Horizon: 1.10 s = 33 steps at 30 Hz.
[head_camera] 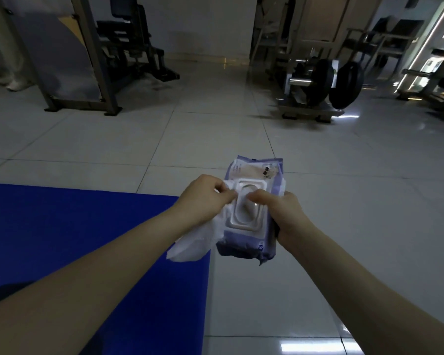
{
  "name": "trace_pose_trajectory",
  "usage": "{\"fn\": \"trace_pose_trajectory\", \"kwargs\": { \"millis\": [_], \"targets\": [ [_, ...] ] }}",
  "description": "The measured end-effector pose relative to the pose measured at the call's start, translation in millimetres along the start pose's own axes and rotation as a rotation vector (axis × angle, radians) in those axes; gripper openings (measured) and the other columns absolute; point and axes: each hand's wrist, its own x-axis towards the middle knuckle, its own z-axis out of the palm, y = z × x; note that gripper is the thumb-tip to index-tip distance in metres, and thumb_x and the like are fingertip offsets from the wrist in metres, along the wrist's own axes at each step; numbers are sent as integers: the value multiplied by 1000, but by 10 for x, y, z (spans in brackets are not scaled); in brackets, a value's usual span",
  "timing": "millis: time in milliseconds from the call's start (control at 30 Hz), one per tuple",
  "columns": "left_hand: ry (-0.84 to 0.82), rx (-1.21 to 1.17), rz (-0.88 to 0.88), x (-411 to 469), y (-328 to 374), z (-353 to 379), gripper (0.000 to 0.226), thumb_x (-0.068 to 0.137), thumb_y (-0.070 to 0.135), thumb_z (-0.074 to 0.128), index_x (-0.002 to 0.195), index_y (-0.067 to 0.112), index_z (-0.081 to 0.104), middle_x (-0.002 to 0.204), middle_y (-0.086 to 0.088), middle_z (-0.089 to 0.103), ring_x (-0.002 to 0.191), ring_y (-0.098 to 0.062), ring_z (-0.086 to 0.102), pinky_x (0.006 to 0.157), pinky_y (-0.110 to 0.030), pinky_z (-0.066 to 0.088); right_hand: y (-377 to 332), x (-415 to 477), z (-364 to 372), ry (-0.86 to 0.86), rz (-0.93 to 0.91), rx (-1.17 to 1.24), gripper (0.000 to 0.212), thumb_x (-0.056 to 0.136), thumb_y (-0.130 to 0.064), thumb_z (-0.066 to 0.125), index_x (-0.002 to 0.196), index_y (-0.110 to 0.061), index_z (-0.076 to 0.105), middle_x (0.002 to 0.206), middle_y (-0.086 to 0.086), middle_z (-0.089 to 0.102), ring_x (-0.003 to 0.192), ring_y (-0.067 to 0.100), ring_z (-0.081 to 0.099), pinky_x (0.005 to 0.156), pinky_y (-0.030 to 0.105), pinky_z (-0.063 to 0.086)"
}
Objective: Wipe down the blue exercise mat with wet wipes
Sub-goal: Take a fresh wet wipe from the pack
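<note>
Left hand [203, 198] pinching, right hand [286, 213] gripping, both held forward

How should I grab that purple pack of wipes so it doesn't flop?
Hold the pack around its middle, from underneath on the right, as the right hand does. It looks soft and flat, so a grip across its width should support it and leave the hard lid on top free. The left hand, holding a wipe, crowds the lid's left edge.

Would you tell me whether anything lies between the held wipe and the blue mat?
Nothing visible does. The wipe hangs from the left hand over the mat's right edge; the pack in the right hand is beside it, over the floor.
</note>
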Motion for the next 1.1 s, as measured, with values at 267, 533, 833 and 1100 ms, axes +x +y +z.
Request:
{"fn": "trace_pose_trajectory", "kwargs": {
  "millis": [267,533,833,1100],
  "targets": [
    [-19,-260,-202,109,-99,-169,18,95,19,63,92,17,80,98,-3,76,96,-21,67,80,-32,55,-105,99,-203,221,16,61,29,76,-6,79,103,-9,71,89,9,78,86,32,74,82,47,61],
    [33,-210,-287,166,-143,-227,27,91,37,72,98,11,76,99,-9,73,95,-26,68,77,-34,53,-181,66,-236,180,-29,64,24,78,-6,76,102,-10,72,90,9,78,83,29,75,72,38,60],
    [-224,-427,-378,156,-156,-374,25,95,26,65,81,7,74,78,-12,71,63,-20,62,62,-31,48,-243,-5,-181,55,-96,64,27,82,-3,70,108,-9,73,98,12,77,87,30,75,73,39,60],
    [-244,-293,-190,44,48,-344,36,84,52,70,110,28,75,109,5,69,96,-14,63,77,-30,45,-174,31,-179,1,30,93,35,84,-19,77,117,-10,70,106,16,75,98,36,73,87,54,59]
  ]
}}
